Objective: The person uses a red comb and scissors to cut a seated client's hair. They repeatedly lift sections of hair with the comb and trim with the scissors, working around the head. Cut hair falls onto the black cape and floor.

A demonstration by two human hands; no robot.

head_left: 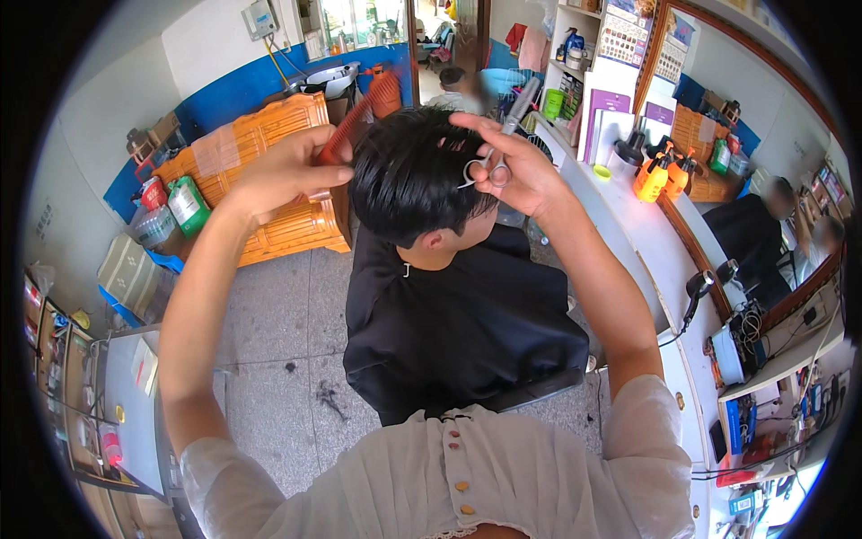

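Observation:
A person wrapped in a black cape (458,314) sits in front of me, their short dark hair (409,175) between my two hands. In my left hand (285,175), beside the left of the head, a red comb (346,130) is pinched and points up and away. My right hand (530,175) is at the other side, its fingertips over the top of the hair. Hair scissors (521,106) hang on its fingers by their ring handles, with the blades pointing up and away from the head. A clip (406,269) shows at the cape's neck.
A wooden bench (260,153) stands at the far left. Along the right runs a white counter (620,207) under a mirror, with orange spray bottles (651,180) and a hair dryer (699,287). Hair clippings (330,400) lie on the grey floor. Another person (452,90) is near the doorway.

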